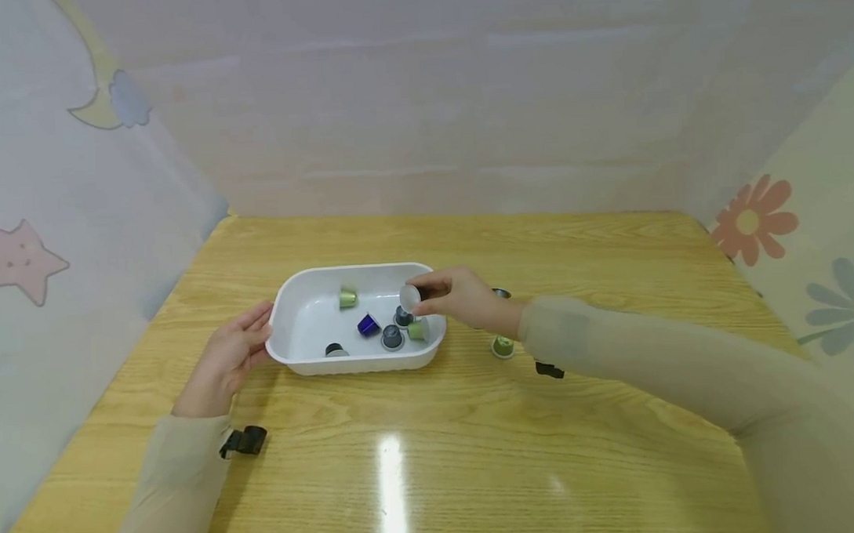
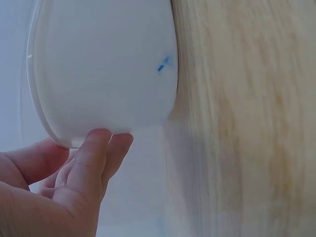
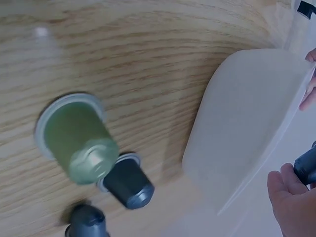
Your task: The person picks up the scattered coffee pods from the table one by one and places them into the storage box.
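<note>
My right hand (image 1: 463, 298) pinches a dark coffee capsule (image 3: 306, 167) over the right end of a white plastic basin (image 1: 299, 365). In the head view its pale lid (image 1: 410, 299) faces left. My left hand (image 1: 234, 350) holds the basin's left end, thumb at the rim and fingers against the outer wall (image 2: 113, 64). Inside the basin lie several capsules: a light green one (image 1: 347, 299), a purple one (image 1: 368, 325), a grey one (image 1: 392, 337), a second green one (image 1: 418, 330) and a dark one (image 1: 335, 350) partly behind the front wall.
Right of the basin, a green capsule (image 3: 79, 140) and two dark ones, one nearer the basin (image 3: 129, 182) and another (image 3: 88, 221) at the frame's edge, stand on the wooden table (image 1: 476, 453). My right forearm partly covers them in the head view. A pale wall (image 1: 429, 125) stands behind.
</note>
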A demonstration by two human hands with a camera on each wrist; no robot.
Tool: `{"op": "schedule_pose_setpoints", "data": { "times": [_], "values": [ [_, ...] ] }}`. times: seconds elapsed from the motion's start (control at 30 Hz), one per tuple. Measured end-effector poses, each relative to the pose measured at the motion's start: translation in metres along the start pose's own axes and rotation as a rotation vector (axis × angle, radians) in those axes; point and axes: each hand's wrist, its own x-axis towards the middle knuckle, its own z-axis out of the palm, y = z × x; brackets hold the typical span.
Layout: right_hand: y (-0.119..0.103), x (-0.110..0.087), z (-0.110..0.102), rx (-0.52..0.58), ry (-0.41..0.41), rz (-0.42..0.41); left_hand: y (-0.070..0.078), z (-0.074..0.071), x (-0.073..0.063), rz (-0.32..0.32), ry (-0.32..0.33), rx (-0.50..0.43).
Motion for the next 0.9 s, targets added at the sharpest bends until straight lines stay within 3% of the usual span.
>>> {"op": "schedule_pose_setpoints", "data": {
  "times": [0.23,0.5,0.9],
  "values": [
    [-0.005,0.010,0.020,-0.025,-0.015,0.012,0.001,0.002,0.000,0.004,0.003,0.006],
    [-0.015,0.019,0.039,-0.006,-0.056,-0.034,0.001,0.003,-0.002,-0.003,0.009,0.023],
    [-0.023,0.029,0.053,-0.051,-0.051,-0.018,-0.001,0.002,-0.003,0.001,0.000,0.023]
  ]
}}
